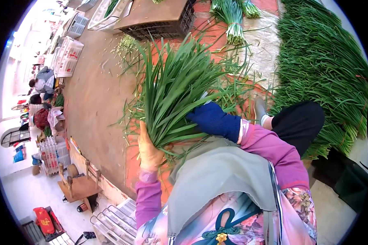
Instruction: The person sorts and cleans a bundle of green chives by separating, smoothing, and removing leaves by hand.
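The left hand (pixel 150 152) and blue-gloved right hand (pixel 206 116) touch a leafy green bundle (pixel 176 90) — one left digit (pixel 143 130) straight. Leaves hide the other fingers; I can't tell their grip.

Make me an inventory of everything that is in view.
Long-leaved bunch: one, green, centre.
Slim leaf bundles: at least two, green-and-white, top.
Large leafy heap: one, green, right.
Board-topped crate: one, black and brown, top.
Slatted plastic baskets: several, white, left.
Wooden stand: one, brown, lower left.
Background person: at least one, grey top, left.
Background clutter: uncountable, mixed, left.
Cloth apron: one, grey, bottom.
Left hand: one, purple sleeve, at bunch.
Right hand: one, blue knitted glove, at bunch.
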Action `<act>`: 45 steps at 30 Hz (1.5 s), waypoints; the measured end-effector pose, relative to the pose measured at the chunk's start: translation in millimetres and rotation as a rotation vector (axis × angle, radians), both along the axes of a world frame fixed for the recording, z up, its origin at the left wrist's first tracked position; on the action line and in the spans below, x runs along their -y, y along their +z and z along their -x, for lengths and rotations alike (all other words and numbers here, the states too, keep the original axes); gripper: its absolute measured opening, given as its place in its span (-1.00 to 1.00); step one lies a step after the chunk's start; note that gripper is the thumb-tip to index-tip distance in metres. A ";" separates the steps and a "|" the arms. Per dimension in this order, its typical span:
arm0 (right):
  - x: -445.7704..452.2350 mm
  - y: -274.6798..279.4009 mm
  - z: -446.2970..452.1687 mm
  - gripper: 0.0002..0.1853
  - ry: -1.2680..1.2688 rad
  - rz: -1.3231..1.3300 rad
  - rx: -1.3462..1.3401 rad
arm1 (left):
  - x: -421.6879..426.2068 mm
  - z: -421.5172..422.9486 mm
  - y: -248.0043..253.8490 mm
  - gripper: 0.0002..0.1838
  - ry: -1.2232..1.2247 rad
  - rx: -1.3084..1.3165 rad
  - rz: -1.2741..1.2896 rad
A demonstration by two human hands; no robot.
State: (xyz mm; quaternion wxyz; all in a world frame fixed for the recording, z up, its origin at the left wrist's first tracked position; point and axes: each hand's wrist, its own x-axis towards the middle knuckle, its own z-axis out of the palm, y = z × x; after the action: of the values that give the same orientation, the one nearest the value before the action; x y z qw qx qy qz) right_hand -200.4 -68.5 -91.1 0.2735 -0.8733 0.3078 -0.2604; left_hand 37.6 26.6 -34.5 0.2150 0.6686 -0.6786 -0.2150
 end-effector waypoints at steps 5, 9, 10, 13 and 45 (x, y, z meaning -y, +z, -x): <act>17.3 54.1 30.6 -0.45 -0.092 0.064 -0.163 | 32.2 -7.5 11.4 -0.19 0.047 -0.722 -0.138; 35.3 79.0 84.0 -0.38 -0.516 0.360 0.147 | 48.4 -67.6 30.1 -0.31 -0.144 -1.299 -0.651; 36.1 77.0 94.8 -0.43 -0.556 0.354 0.168 | 44.4 -67.1 51.7 -0.35 0.023 -1.414 -0.839; 27.7 63.9 111.5 -0.43 -0.586 0.232 0.154 | 38.1 -78.7 29.4 -0.38 0.114 -1.294 -0.812; 39.0 65.6 -8.5 -0.35 -0.066 0.581 -0.196 | 80.6 29.2 31.2 -0.77 0.338 -1.014 -0.190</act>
State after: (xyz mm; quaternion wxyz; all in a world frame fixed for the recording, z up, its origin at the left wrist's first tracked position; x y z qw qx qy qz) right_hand -191.9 -107.5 -25.4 -0.0271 -0.9254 0.2737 -0.2609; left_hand 8.4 -53.9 -3.3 0.4857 0.5974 -0.3504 -0.5333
